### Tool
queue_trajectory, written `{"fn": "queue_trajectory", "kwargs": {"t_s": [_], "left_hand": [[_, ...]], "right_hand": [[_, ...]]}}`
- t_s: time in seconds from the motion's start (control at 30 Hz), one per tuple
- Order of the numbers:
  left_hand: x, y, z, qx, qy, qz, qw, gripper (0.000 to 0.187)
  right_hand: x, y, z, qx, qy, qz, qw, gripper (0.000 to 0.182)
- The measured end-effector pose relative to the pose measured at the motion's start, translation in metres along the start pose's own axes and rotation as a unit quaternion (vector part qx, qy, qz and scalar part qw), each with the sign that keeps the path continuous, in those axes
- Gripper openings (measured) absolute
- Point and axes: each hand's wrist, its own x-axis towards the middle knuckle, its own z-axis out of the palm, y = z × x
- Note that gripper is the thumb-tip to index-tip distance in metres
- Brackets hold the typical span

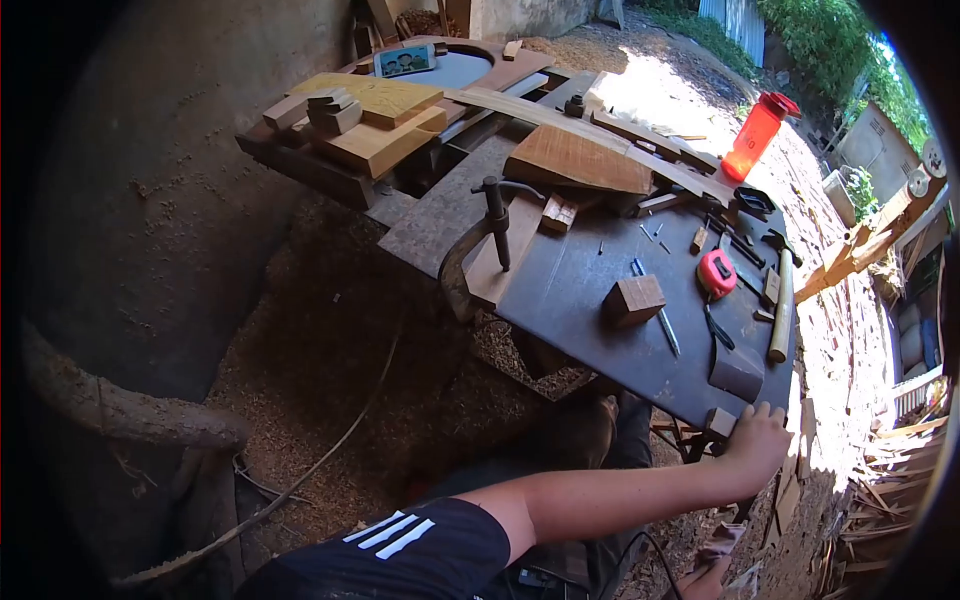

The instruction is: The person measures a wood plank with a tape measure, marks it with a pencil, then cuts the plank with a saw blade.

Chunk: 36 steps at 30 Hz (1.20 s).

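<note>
My right hand (pixel 757 440) sits at the lower right of the frame, fingers curled together over the near edge of the dark workbench (pixel 590 290), touching a small wooden block (pixel 719 422) at that corner. My left hand is out of view. Just above on the bench lie a hammer (pixel 781 305), a red tape measure (pixel 716 273), a pencil (pixel 655 308) and a wood cube (pixel 634 298). A G-clamp (pixel 478 245) grips the bench's left edge. An orange bottle (pixel 757 135) stands at upper right.
</note>
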Motion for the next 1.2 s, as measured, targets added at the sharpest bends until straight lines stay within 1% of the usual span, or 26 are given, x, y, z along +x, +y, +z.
{"fn": "queue_trajectory", "kwargs": {"t_s": [0.03, 0.1, 0.13, 0.17, 0.2, 0.27, 0.3, 0.4, 0.43, 0.5, 0.53, 0.57, 0.63, 0.73, 0.77, 0.8, 0.83, 0.87, 0.93, 1.0, 1.07, 1.17, 1.2], "left_hand": [[0.003, -0.002, 0.006, -0.003, 0.002, -0.001, 1.0, 0.012], [-0.002, -0.002, 0.001, -0.011, -0.009, 0.006, 1.0, 0.013], [-0.002, -0.002, -0.006, -0.011, -0.013, 0.012, 1.0, 0.015], [-0.004, -0.004, -0.004, -0.019, 0.005, 0.028, 0.999, 0.017], [-0.004, -0.005, -0.005, -0.008, -0.006, 0.03, 0.999, 0.017], [-0.004, -0.005, -0.009, 0.013, -0.025, 0.031, 0.999, 0.016], [-0.003, -0.005, -0.007, 0.023, -0.024, 0.03, 0.999, 0.015], [0.002, -0.003, 0.014, -0.003, 0.023, 0.009, 1.0, 0.016], [0.005, -0.003, 0.022, -0.011, 0.021, -0.001, 1.0, 0.017], [0.002, -0.005, 0.007, -0.005, 0.01, 0.001, 1.0, 0.019], [-0.001, -0.003, -0.002, -0.002, -0.006, 0.013, 1.0, 0.02], [-0.003, -0.004, -0.011, -0.033, -0.027, 0.019, 0.999, 0.024], [-0.005, -0.002, -0.012, -0.036, -0.029, 0.026, 0.999, 0.026], [-0.005, -0.006, -0.007, -0.008, -0.032, 0.029, 0.999, 0.024], [-0.004, -0.004, -0.006, 0.0, -0.032, 0.026, 0.999, 0.023], [-0.002, -0.005, -0.007, 0.009, -0.029, 0.022, 0.999, 0.022], [-0.003, -0.004, -0.008, -0.018, -0.027, 0.02, 0.999, 0.02], [0.001, -0.004, -0.011, -0.013, -0.016, 0.013, 1.0, 0.02], [-0.001, -0.001, -0.005, -0.009, -0.016, 0.002, 1.0, 0.019], [-0.001, -0.002, -0.002, -0.007, -0.013, 0.012, 1.0, 0.018], [-0.004, -0.004, -0.006, -0.018, -0.001, 0.024, 1.0, 0.018], [-0.005, -0.003, -0.009, -0.004, -0.017, 0.029, 0.999, 0.018], [-0.003, -0.004, -0.008, -0.005, -0.014, 0.025, 1.0, 0.018]], "right_hand": [[0.008, 0.007, 0.008, 0.042, 0.02, -0.029, 0.999, 0.04], [0.029, -0.001, 0.001, 0.062, 0.017, -0.038, 0.997, 0.039], [0.058, -0.01, 0.002, 0.069, 0.021, -0.054, 0.996, 0.035], [0.076, -0.012, 0.006, 0.075, 0.022, -0.072, 0.994, 0.032], [0.077, -0.016, 0.008, 0.074, 0.03, -0.065, 0.995, 0.03], [0.074, -0.023, 0.013, 0.069, 0.045, -0.055, 0.995, 0.026], [0.058, -0.03, 0.004, 0.08, 0.006, -0.016, 0.997, 0.03], [0.004, 0.0, 0.016, 0.08, 0.057, -0.023, 0.995, 0.034], [0.007, 0.009, 0.02, 0.102, 0.061, -0.044, 0.992, 0.035], [0.006, 0.026, 0.024, 0.146, 0.062, -0.062, 0.985, 0.038], [0.02, 0.01, 0.016, 0.092, 0.043, -0.035, 0.994, 0.037], [0.042, -0.013, 0.005, 0.038, 0.023, -0.004, 0.999, 0.035], [0.088, -0.01, 0.014, 0.055, 0.025, -0.068, 0.996, 0.033], [0.07, -0.031, 0.015, 0.091, 0.049, -0.019, 0.994, 0.021], [0.053, -0.013, 0.027, 0.078, 0.08, -0.044, 0.993, 0.022], [0.031, 0.0, 0.035, 0.115, 0.115, -0.054, 0.985, 0.021], [0.019, -0.003, 0.033, 0.115, 0.108, -0.048, 0.986, 0.022], [0.007, -0.006, 0.03, 0.116, 0.101, -0.041, 0.987, 0.023], [-0.01, -0.006, -0.006, 0.042, 0.002, 0.025, 0.999, 0.03], [0.022, 0.005, -0.006, 0.091, 0.043, -0.071, 0.992, 0.023], [0.063, -0.012, -0.023, 0.043, -0.026, -0.068, 0.996, 0.026], [0.09, -0.026, -0.02, -0.023, -0.02, -0.081, 0.996, 0.03], [0.082, -0.027, -0.022, -0.011, -0.016, -0.062, 0.998, 0.031]]}}
